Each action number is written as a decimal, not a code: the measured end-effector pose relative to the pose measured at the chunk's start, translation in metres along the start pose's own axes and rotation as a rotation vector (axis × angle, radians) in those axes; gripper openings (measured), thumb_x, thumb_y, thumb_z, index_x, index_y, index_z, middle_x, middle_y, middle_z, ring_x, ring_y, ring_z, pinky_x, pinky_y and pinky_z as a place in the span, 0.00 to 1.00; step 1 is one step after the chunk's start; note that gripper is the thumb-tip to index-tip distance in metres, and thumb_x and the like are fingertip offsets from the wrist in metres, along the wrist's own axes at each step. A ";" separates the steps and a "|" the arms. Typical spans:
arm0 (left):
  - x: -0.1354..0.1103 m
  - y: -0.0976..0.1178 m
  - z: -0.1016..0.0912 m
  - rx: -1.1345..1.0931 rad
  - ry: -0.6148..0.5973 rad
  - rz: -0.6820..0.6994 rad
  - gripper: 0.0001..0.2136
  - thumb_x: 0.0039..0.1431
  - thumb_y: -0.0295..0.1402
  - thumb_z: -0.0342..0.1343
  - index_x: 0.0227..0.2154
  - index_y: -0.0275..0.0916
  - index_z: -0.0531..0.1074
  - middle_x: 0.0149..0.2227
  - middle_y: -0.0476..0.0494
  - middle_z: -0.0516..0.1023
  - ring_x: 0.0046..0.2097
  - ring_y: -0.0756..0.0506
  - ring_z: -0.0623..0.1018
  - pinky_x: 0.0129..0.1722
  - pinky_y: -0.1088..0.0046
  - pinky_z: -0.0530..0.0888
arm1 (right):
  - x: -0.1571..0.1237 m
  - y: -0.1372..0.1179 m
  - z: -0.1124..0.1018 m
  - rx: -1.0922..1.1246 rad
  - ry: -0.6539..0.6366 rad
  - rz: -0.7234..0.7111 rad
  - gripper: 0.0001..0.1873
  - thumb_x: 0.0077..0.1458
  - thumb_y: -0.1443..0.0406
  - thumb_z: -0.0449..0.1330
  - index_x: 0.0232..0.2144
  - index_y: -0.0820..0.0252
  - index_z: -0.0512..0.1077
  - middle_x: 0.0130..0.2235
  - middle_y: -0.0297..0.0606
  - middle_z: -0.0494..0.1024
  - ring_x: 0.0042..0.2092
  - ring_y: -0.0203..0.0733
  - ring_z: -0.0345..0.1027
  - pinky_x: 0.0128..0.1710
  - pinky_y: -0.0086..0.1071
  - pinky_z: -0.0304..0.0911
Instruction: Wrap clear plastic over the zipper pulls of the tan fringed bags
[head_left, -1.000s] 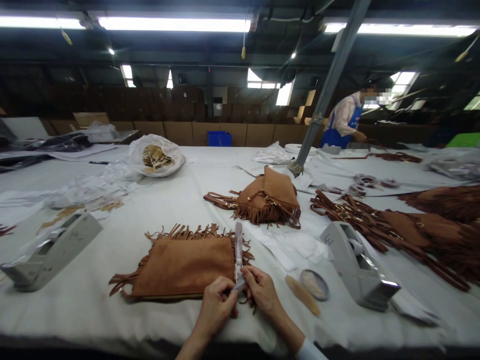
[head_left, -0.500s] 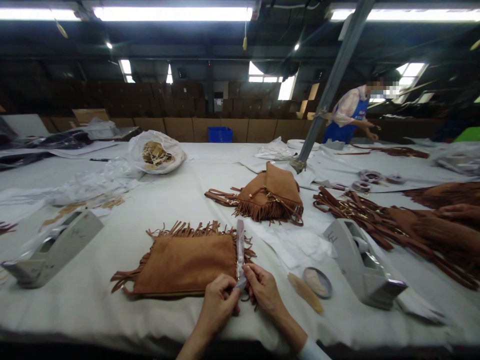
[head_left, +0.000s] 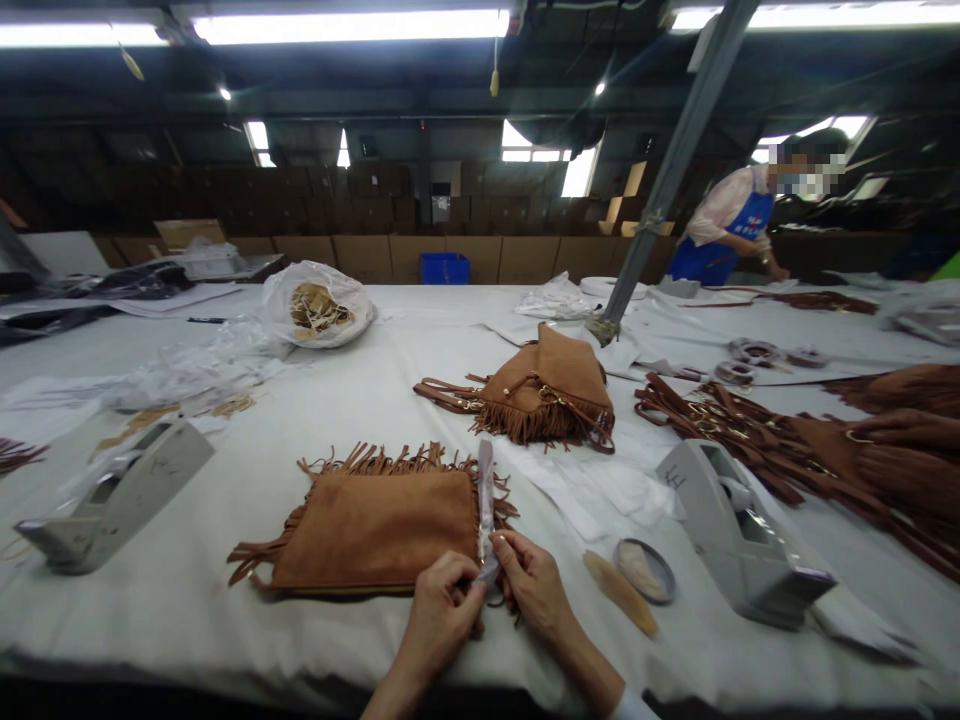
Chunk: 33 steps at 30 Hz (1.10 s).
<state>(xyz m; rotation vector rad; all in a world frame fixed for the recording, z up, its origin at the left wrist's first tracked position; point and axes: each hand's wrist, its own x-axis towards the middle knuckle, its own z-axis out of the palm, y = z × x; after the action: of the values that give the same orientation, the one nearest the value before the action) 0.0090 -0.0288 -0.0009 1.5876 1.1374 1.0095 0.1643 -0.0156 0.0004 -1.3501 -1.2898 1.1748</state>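
A brown suede bag (head_left: 382, 530) with fringe along its far edge and sides lies flat before me. Along its right side runs a strap wrapped in pale, see-through film (head_left: 486, 490). My left hand (head_left: 442, 605) is closed in a pinch on the near end of this wrapped strap. Just opposite, my right hand (head_left: 531, 585) pinches the same strap, thumb and forefinger pressed together. Small metal hardware shows beside the fingers. The fingertips partly hide the strap's near end, and brown fringe strands hang below both hands.
Grey tape dispensers stand at left (head_left: 124, 500) and right (head_left: 742, 540). A second fringed bag (head_left: 551, 385) lies farther back, brown straps (head_left: 735, 430) to its right. A round dish (head_left: 645, 570) sits near my right hand. Behind a metal post (head_left: 667, 170), a person (head_left: 724, 230) leans over the table.
The view has shifted slightly, so things appear a little farther right. Both hands remain pinched on the wrapped strap. The person in the background has bent lower and moved an arm down.
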 end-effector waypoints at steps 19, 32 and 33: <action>0.001 0.006 0.001 0.004 0.005 -0.002 0.08 0.57 0.35 0.53 0.27 0.36 0.72 0.31 0.47 0.73 0.19 0.55 0.74 0.16 0.83 0.64 | 0.000 -0.005 0.001 -0.009 0.017 0.004 0.26 0.53 0.46 0.54 0.38 0.62 0.71 0.13 0.25 0.63 0.14 0.32 0.55 0.13 0.25 0.51; 0.001 0.006 0.000 0.013 0.009 -0.001 0.09 0.58 0.35 0.53 0.26 0.36 0.72 0.30 0.47 0.73 0.19 0.54 0.74 0.17 0.82 0.64 | 0.000 0.000 0.002 -0.020 0.010 -0.004 0.24 0.54 0.46 0.54 0.38 0.61 0.71 0.14 0.25 0.63 0.15 0.32 0.55 0.13 0.25 0.52; 0.001 0.006 0.000 0.013 0.009 0.000 0.09 0.57 0.35 0.53 0.26 0.36 0.72 0.30 0.47 0.72 0.19 0.54 0.74 0.17 0.82 0.64 | 0.000 0.001 0.002 -0.021 0.009 -0.003 0.25 0.54 0.46 0.54 0.38 0.61 0.71 0.14 0.25 0.63 0.15 0.32 0.55 0.13 0.25 0.52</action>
<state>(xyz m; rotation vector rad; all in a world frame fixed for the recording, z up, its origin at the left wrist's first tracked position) 0.0105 -0.0288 0.0053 1.5946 1.1525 1.0116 0.1628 -0.0153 -0.0003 -1.3671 -1.3009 1.1544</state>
